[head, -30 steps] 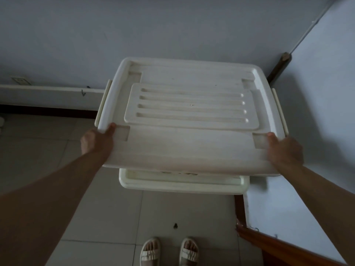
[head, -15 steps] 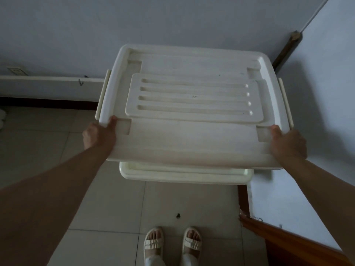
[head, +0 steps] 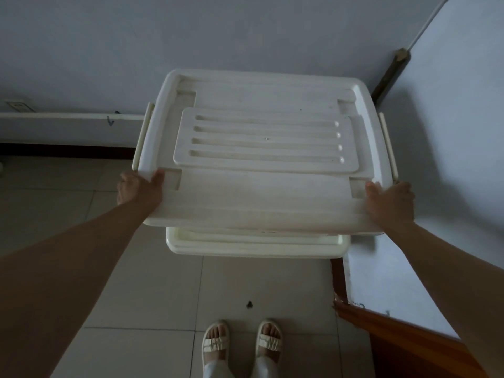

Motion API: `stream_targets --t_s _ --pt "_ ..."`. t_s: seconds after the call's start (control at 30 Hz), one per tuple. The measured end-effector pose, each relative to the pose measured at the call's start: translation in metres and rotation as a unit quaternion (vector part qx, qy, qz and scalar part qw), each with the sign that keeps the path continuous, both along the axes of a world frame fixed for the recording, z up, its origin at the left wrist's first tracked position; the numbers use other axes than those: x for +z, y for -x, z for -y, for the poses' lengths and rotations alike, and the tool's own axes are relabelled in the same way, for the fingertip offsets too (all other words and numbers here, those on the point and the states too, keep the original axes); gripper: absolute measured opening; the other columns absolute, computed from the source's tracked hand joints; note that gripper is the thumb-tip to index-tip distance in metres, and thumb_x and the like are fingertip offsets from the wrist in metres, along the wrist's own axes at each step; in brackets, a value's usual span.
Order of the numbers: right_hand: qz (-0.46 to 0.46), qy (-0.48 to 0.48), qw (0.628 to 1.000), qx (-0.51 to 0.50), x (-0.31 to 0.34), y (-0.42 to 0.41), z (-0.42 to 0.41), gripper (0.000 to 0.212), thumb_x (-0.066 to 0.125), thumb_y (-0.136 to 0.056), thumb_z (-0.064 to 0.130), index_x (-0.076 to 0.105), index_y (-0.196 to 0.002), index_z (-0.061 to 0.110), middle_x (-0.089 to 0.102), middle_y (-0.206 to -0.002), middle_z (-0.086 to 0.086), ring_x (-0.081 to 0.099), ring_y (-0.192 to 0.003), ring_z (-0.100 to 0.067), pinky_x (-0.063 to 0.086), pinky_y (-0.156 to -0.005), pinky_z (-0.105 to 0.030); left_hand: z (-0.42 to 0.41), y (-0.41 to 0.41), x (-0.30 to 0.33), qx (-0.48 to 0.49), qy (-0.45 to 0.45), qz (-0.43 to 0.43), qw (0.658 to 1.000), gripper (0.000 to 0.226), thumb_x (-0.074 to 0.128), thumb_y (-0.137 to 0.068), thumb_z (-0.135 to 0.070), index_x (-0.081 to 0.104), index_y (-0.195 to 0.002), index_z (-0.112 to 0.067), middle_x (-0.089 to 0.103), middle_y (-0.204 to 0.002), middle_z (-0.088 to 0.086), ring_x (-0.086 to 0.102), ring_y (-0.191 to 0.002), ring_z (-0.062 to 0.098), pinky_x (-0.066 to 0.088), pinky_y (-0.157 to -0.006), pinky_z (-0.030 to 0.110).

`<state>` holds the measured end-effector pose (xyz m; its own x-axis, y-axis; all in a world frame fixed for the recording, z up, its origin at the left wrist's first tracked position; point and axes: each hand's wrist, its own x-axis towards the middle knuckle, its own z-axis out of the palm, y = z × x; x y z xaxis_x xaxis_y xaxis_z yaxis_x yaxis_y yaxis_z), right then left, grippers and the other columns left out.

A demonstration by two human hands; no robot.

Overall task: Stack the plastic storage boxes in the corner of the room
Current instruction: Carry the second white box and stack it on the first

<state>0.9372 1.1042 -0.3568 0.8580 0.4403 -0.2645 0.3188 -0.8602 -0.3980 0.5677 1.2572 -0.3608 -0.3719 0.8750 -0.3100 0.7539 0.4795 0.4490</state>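
Lower box: mostly hidden under upper box | fingers of both hands: hidden beneath its corners | forearms: cut off by frame edges

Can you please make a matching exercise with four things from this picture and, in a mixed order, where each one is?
Things:
1. left hand
2. right hand
3. lower box
4. sandals

Places:
A. bottom middle, on the tiles
B. near-left corner of the top box
C. under the top box
D. near-right corner of the top box

Pairs: 1-B, 2-D, 3-C, 4-A
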Motion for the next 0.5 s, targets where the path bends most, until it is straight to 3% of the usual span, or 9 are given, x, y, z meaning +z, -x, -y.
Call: stream_targets --t_s 0.17,0.3,0.5 --pt "0.099 0.044 0.987 0.116 0.017 0.031 0.022 0.075 0.061 -0.086 0.04 0.032 -0.135 -0.009 0.035 -0.136 -0.032 0.035 -0.125 -0.044 0.033 -0.103 -0.046 0.033 -0.005 0.021 -0.042 -0.009 -0.08 0.996 0.073 0.062 -0.083 -0.045 0.032 -0.135 -0.003 0.032 -0.14 0.023 0.029 -0.132 0.038 0.027 -0.106 0.049" --pt "0.11 0.038 0.967 0.226 0.029 0.064 0.032 0.073 0.064 -0.083 0.041 0.038 -0.134 -0.004 0.037 -0.135 -0.027 0.037 -0.122 -0.041 0.036 -0.101 -0.046 0.06 -0.014 0.033 -0.181 -0.026 -0.145 0.972 0.078 0.063 -0.081 -0.046 0.028 -0.141 -0.01 0.029 -0.144 0.018 0.029 -0.131 0.037 0.027 -0.105 0.049" --pt "0.1 0.064 0.908 0.402 0.028 0.095 0.03 0.057 0.07 -0.076 0.041 0.051 -0.118 0.008 0.046 -0.119 -0.011 0.045 -0.11 -0.027 0.04 -0.095 -0.035 0.081 -0.033 0.029 -0.368 0.005 -0.131 0.92 0.067 0.069 -0.071 -0.056 0.05 -0.12 -0.015 0.044 -0.127 0.006 0.041 -0.119 0.026 0.036 -0.098 0.038"
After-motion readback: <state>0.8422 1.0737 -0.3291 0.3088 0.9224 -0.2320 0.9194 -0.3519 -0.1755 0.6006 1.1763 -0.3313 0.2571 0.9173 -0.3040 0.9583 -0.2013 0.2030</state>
